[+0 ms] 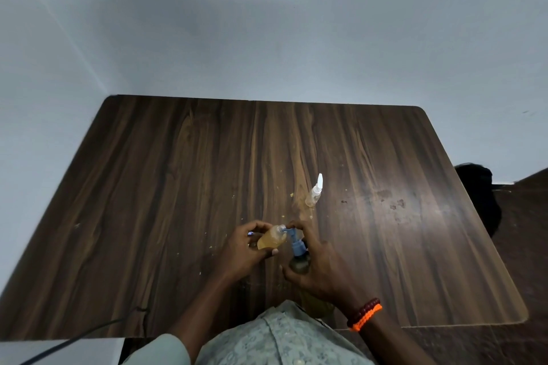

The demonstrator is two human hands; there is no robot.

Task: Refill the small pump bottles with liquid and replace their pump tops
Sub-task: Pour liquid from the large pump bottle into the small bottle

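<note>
step: pumping liquid from the big bottle (300,264) into the small bottle (271,239); judged from the nozzle meeting the open neck.
left hand (247,249): fingers curled round the small bottle, held tilted above the bench (178,187), neck toward the right hand.
right hand (318,264): wrapped round the big bottle's neck, fingertips up on the blue pump (296,247); bottle base hidden near the body.
small bottle: amber liquid fills most of the body, top is off, threaded neck bare.
nozzle: blue spout tip touching or just at the small bottle's mouth; exact contact too small to tell.
spare bottle (314,194): stands apart further back on the bench, white top on, looks nearly empty.
do well: keep spout tip inside the mouth before each press; short, slow strokes so the jet doesn't overshoot.
tilt: bring the small bottle more upright as level rises, or it will spill from the neck.
stop: leave headroom for the pump tube, level already looks high.
risk: drips; bench shows yellowish specks and stains near the work spot.
next: probably fit the small bottle's top; where that top is, cannot tell.
</note>
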